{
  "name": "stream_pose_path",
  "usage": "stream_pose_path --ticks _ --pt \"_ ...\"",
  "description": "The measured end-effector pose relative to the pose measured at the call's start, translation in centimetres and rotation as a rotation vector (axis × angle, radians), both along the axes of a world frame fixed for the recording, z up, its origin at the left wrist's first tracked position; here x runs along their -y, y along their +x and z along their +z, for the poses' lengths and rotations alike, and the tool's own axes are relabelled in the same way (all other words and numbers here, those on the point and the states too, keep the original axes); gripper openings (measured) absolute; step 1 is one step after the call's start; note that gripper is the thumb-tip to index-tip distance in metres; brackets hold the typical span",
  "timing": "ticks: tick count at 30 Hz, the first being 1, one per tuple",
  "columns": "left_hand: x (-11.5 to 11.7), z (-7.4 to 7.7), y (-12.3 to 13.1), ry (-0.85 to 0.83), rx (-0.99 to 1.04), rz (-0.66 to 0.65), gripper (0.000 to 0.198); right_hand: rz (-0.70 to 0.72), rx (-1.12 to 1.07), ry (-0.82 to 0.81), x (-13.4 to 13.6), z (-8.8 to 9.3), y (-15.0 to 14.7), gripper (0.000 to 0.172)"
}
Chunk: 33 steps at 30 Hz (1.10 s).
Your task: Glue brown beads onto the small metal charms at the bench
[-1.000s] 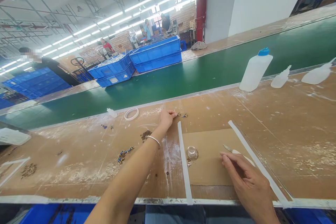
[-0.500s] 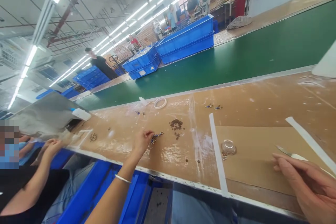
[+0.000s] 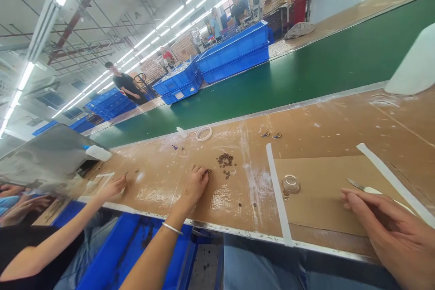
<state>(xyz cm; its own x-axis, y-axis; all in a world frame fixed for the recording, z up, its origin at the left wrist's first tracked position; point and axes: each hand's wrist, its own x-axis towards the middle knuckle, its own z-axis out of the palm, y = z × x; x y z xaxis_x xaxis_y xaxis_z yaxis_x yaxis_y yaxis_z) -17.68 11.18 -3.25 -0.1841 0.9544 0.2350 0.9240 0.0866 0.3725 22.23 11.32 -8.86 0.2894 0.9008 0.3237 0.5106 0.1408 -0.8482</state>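
My left hand [image 3: 195,184] rests on the cardboard-covered bench [image 3: 340,127], fingers closed over the small blue-and-gold pieces that lay there; they are hidden under it. A pile of tiny brown beads [image 3: 224,160] lies just right of it. My right hand [image 3: 394,233] lies at the lower right, holding a pair of tweezers [image 3: 360,186] whose metal tip points left. A small clear dish [image 3: 291,183] sits between my hands, beside a white tape strip [image 3: 277,190].
A co-worker's hand [image 3: 113,186] reaches onto the bench at the left. Behind lie a white tape ring [image 3: 203,133], two small pieces [image 3: 271,135], a white bottle [image 3: 413,63], the green conveyor belt [image 3: 306,72] and blue crates [image 3: 234,52]. People stand far back.
My left hand came back from the far small pieces to the near left, onto the blue-and-gold pieces. The view swung left, bringing the co-worker in. My right hand stayed put.
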Motion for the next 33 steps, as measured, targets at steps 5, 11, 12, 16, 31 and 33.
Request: stream_pose_path --ticks 5,11,12,16,31,33 --pt "-0.5 -0.4 1.2 0.042 0.139 0.048 0.019 0.044 -0.025 0.011 0.0 1.6 -0.3 0.033" --pt "-1.6 -1.5 2.0 -0.014 0.34 0.073 0.038 0.073 -0.015 0.099 -0.2 1.5 -0.1 0.026" --pt "-1.7 -1.6 2.0 -0.029 0.364 0.072 0.041 0.078 -0.015 0.103 -0.2 1.5 -0.1 0.025" --pt "-1.3 -1.5 2.0 -0.096 0.396 0.067 0.039 0.084 -0.017 0.108 -0.2 1.4 -0.1 0.022" --pt "3.0 -0.2 4.3 -0.123 0.278 0.048 0.023 0.063 0.016 0.135 -0.2 1.7 -0.3 0.021" --pt "3.5 -0.3 4.4 -0.112 0.251 -0.003 0.019 0.075 0.012 0.135 -0.3 1.8 -0.3 0.021"
